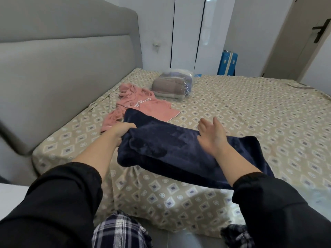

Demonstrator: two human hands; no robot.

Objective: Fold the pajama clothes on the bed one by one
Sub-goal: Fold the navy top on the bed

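Fingers (129,126) of my left hand (123,130) are curled tight round one end of the navy fleece garment (170,151), bunching the cloth and lifting that end a little off the bed (250,108). My right hand (212,136) is open, fingers straight and spread, palm down over the middle of the same garment. I cannot tell whether the palm presses the fleece or hangs just above it. Both my forearms are bare below black sleeves (59,199).

The navy garment lies doubled over lengthwise, running along the near edge of the bed. Its left end is in my grip and its right end lies flat on the patterned sheet (161,197). Its far corner on the headboard side overlaps the hem of the pink pajama top (143,104). That top lies crumpled and unfolded beyond the navy piece, close to the headboard edge of the bed.

Past the pink top, towards the far headboard corner, sits a folded blanket in a clear plastic bag (172,85). The grey padded headboard (62,68) rises along the left edge.

Beyond the far edge of the bed stand white wardrobe doors (188,33), a blue suitcase (227,63) and a door (295,42) with a dark handle. At the bottom of the view my plaid trousers (120,230) show, just beside the near edge.
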